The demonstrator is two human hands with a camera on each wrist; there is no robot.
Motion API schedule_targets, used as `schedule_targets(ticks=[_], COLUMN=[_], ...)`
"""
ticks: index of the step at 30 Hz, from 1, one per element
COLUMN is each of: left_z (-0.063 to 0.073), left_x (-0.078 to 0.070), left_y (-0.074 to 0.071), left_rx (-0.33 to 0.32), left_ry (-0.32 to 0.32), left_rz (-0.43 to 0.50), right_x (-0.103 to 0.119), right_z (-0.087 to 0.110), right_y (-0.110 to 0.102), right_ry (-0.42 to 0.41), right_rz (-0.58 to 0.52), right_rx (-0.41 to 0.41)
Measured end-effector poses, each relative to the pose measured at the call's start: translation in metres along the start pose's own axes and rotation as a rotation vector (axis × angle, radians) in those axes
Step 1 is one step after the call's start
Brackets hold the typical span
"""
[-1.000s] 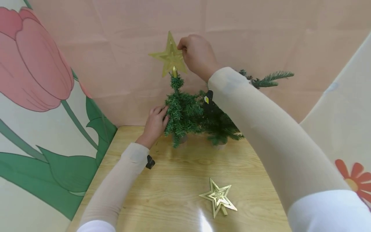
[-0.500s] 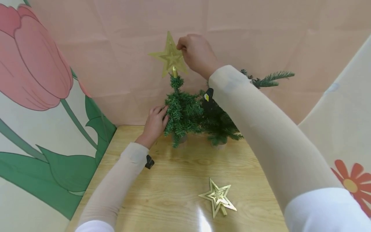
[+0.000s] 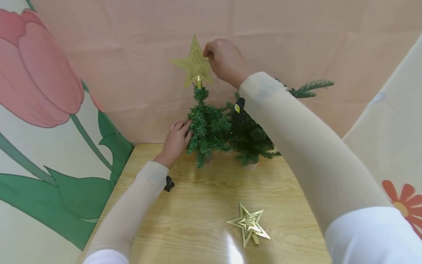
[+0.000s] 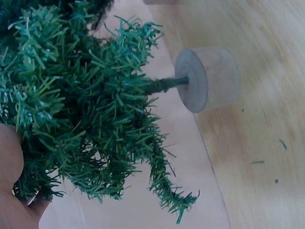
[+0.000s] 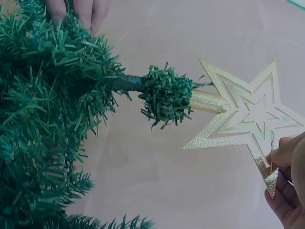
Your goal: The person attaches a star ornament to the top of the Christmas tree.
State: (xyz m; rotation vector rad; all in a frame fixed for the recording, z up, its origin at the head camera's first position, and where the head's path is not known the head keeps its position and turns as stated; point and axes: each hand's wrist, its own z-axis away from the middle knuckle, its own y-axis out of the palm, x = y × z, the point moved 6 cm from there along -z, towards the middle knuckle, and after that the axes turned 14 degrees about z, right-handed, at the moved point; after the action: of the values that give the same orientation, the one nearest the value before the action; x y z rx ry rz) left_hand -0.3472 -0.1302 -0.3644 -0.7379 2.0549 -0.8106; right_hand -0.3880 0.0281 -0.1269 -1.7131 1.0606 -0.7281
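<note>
A small artificial Christmas tree (image 3: pixel 207 128) stands on a round base (image 4: pixel 209 78). My left hand (image 3: pixel 176 141) grips its branches from the left; in the right wrist view its fingers (image 5: pixel 83 12) lie over the greenery. At the treetop is a gold star topper (image 3: pixel 194 66), upright, its tube (image 5: pixel 209 101) meeting the top tuft (image 5: pixel 167 95). How deep the treetop sits inside the tube is hidden. My right hand (image 3: pixel 227 60) pinches one point of that star between thumb and fingers. A second gold star topper (image 3: pixel 248 223) lies flat on the table.
Another darker green tree (image 3: pixel 252 141) stands close on the right, partly behind my right forearm. A pink cloth (image 3: pixel 148 73) hangs behind the wooden table (image 3: pixel 191 205). Loose green needles (image 4: pixel 257 162) lie near the first tree's base.
The held star shifts very slightly to the right, with my right hand on it. My left hand stays at the tree, and the second star lies where it was.
</note>
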Motion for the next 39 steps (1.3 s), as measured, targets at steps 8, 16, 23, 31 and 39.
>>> schedule_targets(ticks=[8, 16, 23, 31, 39], left_z=[-0.006, -0.011, -0.015, -0.013, -0.014], left_x=[-0.001, 0.001, -0.003, -0.002, -0.012], left_y=[0.003, 0.004, -0.001, -0.013, -0.032], left_rx=[0.037, 0.051, 0.03, -0.013, -0.088], left_ry=[0.032, 0.008, 0.025, 0.055, 0.131], left_rz=[-0.04, -0.055, -0.006, 0.032, 0.113], right_x=[-0.006, -0.012, -0.025, -0.054, -0.078], right_z=[-0.004, 0.0, 0.016, 0.043, 0.08], right_y=[0.004, 0.002, -0.007, -0.025, -0.044], right_ry=[0.019, 0.029, 0.024, 0.024, 0.005], right_rz=[0.005, 0.001, 0.037, 0.068, 0.051], right_rx=[0.051, 0.011, -0.057, -0.139, -0.194])
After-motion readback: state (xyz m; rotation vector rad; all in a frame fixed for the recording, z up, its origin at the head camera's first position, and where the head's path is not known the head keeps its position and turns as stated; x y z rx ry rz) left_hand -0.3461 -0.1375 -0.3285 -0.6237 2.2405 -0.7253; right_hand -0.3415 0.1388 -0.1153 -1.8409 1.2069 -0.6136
